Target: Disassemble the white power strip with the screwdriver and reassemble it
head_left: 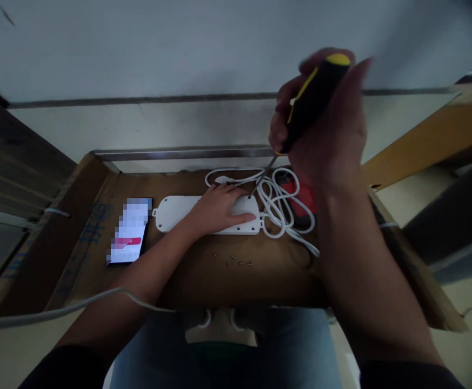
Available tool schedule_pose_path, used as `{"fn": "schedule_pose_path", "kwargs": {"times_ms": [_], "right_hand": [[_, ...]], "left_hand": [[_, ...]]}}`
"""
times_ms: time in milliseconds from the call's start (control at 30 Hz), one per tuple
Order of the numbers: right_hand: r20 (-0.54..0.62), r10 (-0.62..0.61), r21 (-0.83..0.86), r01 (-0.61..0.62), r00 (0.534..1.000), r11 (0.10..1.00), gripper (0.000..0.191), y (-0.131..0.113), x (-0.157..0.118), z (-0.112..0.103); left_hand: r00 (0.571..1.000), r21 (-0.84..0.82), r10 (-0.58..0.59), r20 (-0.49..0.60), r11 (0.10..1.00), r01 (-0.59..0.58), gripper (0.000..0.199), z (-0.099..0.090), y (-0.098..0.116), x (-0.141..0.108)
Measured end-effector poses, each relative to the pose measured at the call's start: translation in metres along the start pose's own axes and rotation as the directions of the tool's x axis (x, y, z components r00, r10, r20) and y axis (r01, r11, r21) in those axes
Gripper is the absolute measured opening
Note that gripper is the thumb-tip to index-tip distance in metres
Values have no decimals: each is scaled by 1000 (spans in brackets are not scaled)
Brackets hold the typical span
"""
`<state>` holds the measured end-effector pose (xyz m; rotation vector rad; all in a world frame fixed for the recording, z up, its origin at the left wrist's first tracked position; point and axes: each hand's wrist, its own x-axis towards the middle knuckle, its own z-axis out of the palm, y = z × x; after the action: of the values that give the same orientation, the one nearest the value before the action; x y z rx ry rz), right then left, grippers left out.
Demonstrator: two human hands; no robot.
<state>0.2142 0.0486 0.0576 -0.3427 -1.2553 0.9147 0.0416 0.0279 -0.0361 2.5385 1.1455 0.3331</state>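
A white power strip [174, 213] lies on the cardboard with its screw-hole side up. My left hand [215, 209] grips it across the right half, fingers over the far side and thumb along the near side. My right hand [328, 119] is closed around the black and yellow handle of a screwdriver [314, 94]. The screwdriver's thin shaft slants down to the left, its tip at a hole near the strip's far right corner. Whether a screw sits in that hole, I cannot tell. Several small screws [241, 263] lie loose on the cardboard in front of the strip.
The strip's white cord [274, 202] is coiled at the right, partly over a red and black object [300, 200]. A lit phone [130, 231] lies at the left. Cardboard walls [53, 237] edge the work surface. A grey cable [57, 312] crosses near my left forearm.
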Motion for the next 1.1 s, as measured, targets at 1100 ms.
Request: {"fn": "schedule_pose_path", "kwargs": {"times_ms": [1100], "right_hand": [[3,-171,-39,171,985,985,23,6,5,-7]], "left_hand": [[1000,21,-6,7,1000,6,59,-2,4,-1]]}}
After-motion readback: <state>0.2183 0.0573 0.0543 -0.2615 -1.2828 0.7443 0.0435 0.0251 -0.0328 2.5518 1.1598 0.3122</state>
